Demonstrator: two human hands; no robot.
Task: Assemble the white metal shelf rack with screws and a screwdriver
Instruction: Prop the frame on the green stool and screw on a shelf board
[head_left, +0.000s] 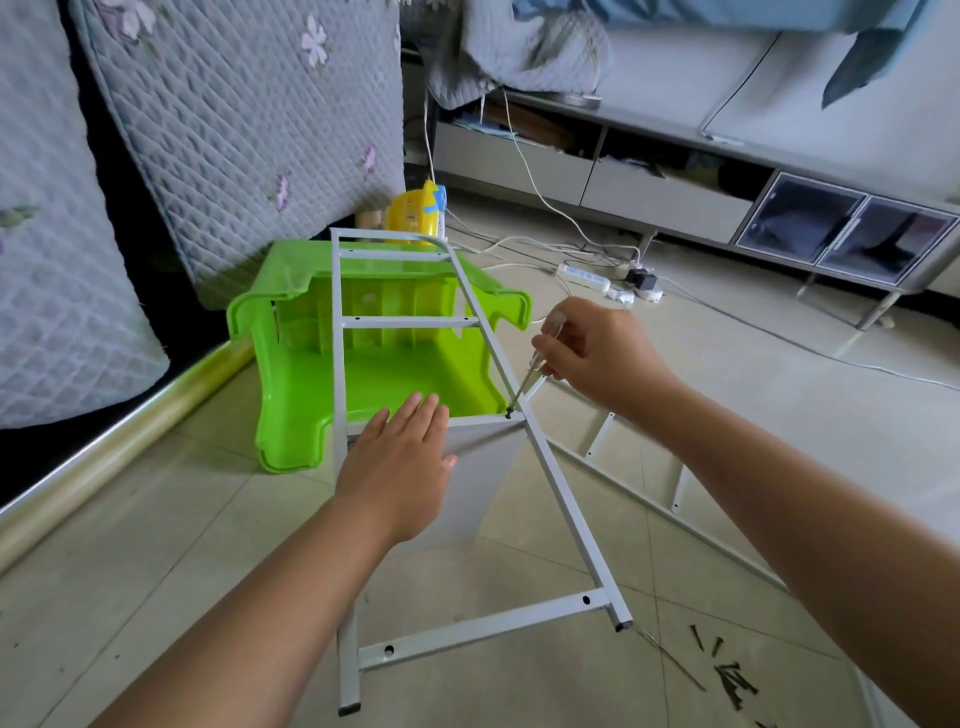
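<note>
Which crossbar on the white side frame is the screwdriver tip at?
The third crossbar from the far end, under the left hand; the screwdriver meets its right end.

- You've got no readable text, labels, brands or numbers anywhere in this view.
- The yellow container (418, 210) at 12 o'clock carries blue markings, too small to read.

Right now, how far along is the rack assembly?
Early stage. Done: nothing clearly finished; one white side frame leans on the green stool. In hand: right hand drives the screwdriver into the frame's rail at a shelf panel, which the left hand steadies. Left: second side frame lies on the floor, loose screws unused.
</note>
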